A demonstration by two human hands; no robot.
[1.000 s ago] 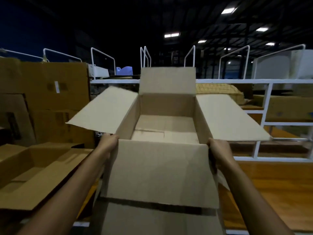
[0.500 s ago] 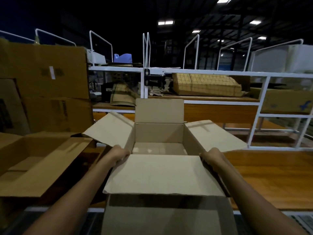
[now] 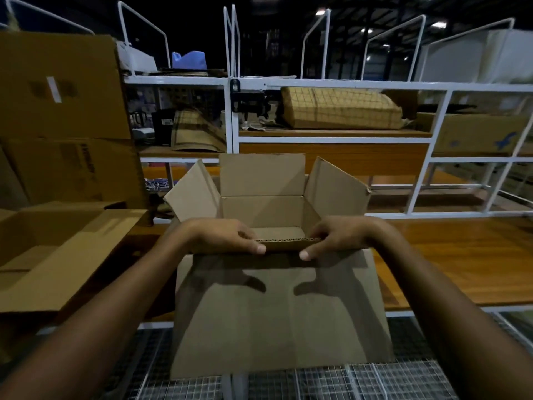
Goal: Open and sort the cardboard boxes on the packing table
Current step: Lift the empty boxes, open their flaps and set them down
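Observation:
An open brown cardboard box [image 3: 262, 209] stands in front of me on the wooden packing table [image 3: 461, 261]. Its far flap and two side flaps stand up, and its near flap [image 3: 277, 319] hangs down toward me. My left hand [image 3: 222, 236] grips the box's near top edge, fingers curled over it and thumb on the outside. My right hand [image 3: 336, 236] holds the same edge a little to the right in the same way. The box looks empty inside.
Another open cardboard box [image 3: 52, 252] lies at the left, with taller boxes [image 3: 60, 116] stacked behind it. A white metal shelf frame [image 3: 326, 83] holds a checked bundle [image 3: 340, 108] and more cartons. Wire mesh [image 3: 403, 379] runs along the table's near side.
The box came down from in front of my face onto the table. My hands moved from its two near corners inward to the middle of the near edge, and the near flap folded down.

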